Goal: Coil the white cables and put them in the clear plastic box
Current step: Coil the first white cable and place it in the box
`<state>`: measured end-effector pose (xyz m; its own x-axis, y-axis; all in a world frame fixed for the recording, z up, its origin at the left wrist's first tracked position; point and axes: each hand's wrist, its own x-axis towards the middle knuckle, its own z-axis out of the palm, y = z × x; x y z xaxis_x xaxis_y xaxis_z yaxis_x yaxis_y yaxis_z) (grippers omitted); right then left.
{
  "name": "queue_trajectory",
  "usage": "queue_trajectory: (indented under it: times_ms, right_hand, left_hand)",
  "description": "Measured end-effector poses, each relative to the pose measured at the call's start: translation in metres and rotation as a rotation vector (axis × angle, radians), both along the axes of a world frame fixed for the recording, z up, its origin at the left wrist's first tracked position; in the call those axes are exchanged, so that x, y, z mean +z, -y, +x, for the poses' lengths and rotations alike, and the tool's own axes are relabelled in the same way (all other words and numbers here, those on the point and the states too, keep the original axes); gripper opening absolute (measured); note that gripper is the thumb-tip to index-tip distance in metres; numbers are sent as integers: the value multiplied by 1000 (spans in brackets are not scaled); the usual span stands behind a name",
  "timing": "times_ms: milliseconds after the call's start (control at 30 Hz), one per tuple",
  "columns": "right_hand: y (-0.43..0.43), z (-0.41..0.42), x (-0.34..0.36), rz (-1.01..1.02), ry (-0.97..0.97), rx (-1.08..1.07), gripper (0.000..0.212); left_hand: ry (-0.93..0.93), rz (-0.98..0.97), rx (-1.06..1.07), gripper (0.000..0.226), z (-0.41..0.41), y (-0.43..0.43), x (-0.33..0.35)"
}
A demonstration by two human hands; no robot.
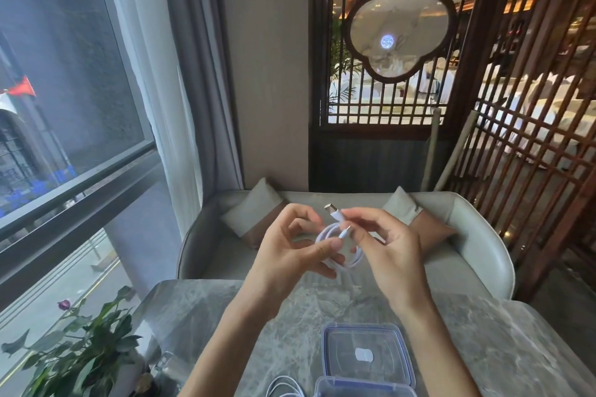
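A coiled white cable (pixel 350 263) hangs in the air above the far part of the marble table (pixel 503 338). My left hand (pixel 290 255) pinches the coil's left side between thumb and fingers. My right hand (pixel 387 248) holds the cable's end, with the USB plug (pixel 332 210) sticking up past its fingertips. The clear plastic box (pixel 364 388) sits at the bottom edge, partly cut off, with its blue-rimmed lid (pixel 367 354) lying just behind it. Another white cable (pixel 285 388) lies loose on the table to the left of the box.
A potted plant with a dark rose (pixel 84 351) stands at the table's left corner beside the window. A grey bench seat with cushions (pixel 464 255) faces me across the table. A wooden lattice screen (pixel 532 126) rises at the right.
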<state>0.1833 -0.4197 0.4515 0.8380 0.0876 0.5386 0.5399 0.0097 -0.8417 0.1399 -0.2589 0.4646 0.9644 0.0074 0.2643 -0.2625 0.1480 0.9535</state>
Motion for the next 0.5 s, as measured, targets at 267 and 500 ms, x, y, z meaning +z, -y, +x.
queue_trajectory:
  times_ms: [267, 500]
  right_hand:
    - [28, 16, 11, -50, -339, 433, 37]
    - [25, 8, 17, -241, -135, 276, 20]
  left_hand:
    - [-190, 150, -212, 22, 2, -6, 10]
    - [-20, 406, 132, 6, 6, 10, 4]
